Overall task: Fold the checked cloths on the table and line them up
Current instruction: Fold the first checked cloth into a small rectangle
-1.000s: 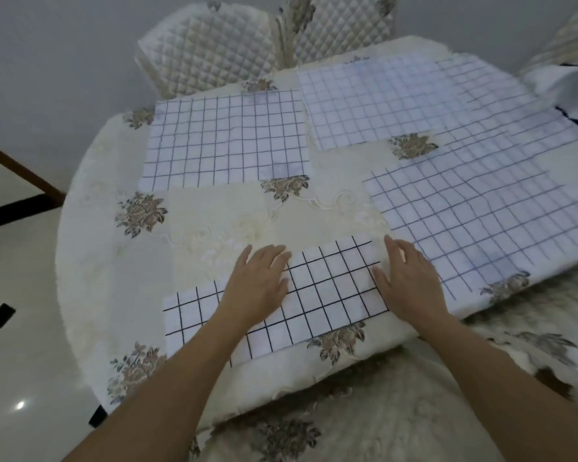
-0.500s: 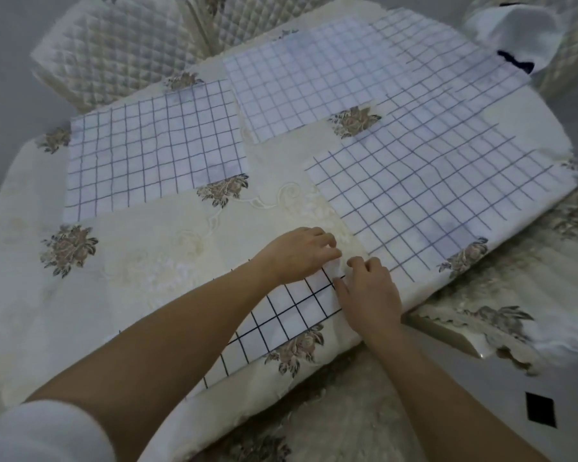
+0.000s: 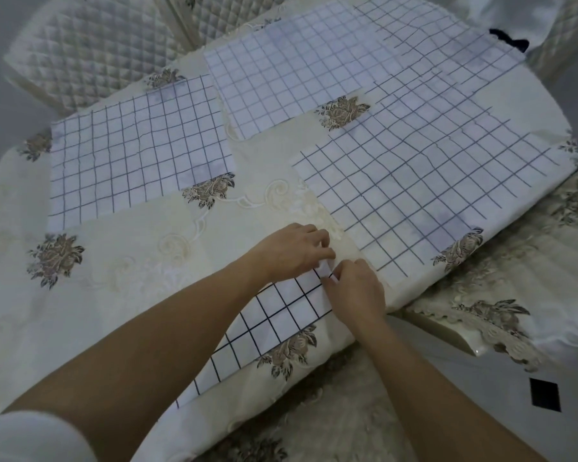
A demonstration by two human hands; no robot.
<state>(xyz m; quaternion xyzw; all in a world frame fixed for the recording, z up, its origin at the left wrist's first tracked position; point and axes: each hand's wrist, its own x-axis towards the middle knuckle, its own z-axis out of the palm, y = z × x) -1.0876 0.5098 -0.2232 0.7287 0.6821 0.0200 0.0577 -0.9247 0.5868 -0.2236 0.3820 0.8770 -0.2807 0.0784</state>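
A folded checked cloth (image 3: pixel 274 325) with bold black lines lies as a long strip at the table's near edge, partly under my left forearm. My left hand (image 3: pixel 291 250) and my right hand (image 3: pixel 356 291) meet at its far right corner, and both pinch that corner, which is lifted a little. Three more checked cloths lie flat: one at the far left (image 3: pixel 137 155), one at the far middle (image 3: pixel 281 81), and a large one on the right (image 3: pixel 431 171) reaching over the table's right edge.
The round table (image 3: pixel 97 261) wears a cream cloth with brown flower prints. Quilted chairs (image 3: pixel 90 51) stand behind it, another chair (image 3: pixel 501 315) at the right. A white garment (image 3: pixel 501 11) lies at the far right corner.
Both hands left their flat press on the strip, slid to its right end and closed on the corner. My head has turned right and moved closer.
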